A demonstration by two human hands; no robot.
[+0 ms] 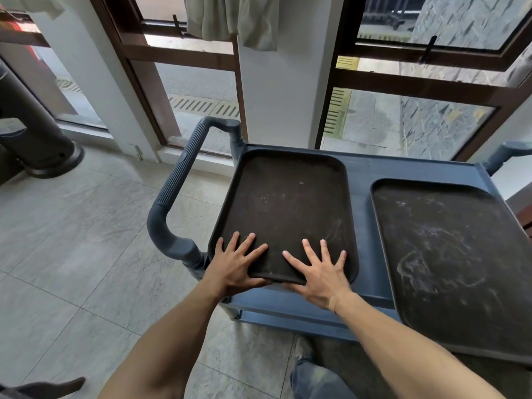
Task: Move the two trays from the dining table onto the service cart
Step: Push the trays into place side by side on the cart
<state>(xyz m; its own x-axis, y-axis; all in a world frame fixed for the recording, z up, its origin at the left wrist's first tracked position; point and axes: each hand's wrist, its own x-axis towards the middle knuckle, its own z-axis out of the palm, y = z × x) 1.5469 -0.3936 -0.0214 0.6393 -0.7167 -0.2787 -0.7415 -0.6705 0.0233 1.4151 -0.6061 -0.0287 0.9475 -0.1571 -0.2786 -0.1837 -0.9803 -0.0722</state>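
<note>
Two dark brown trays lie on the top of a blue-grey service cart (362,174). The left tray (288,197) sits near the cart's handle end, its near edge slightly over the cart's front rim. My left hand (234,264) grips that near edge, fingers spread flat on the tray surface and thumb under the rim. My right hand (319,272) holds the same edge beside it in the same way. The right tray (449,254) lies flat, scuffed with pale marks, its near corner overhanging the cart. No dining table is in view.
The cart's ribbed handle (178,180) loops out to the left. Glass doors with brown frames (417,79) and a white pillar (282,96) stand just behind the cart. A dark round base (49,151) stands on the tiled floor at left. My jeans leg (316,378) shows below.
</note>
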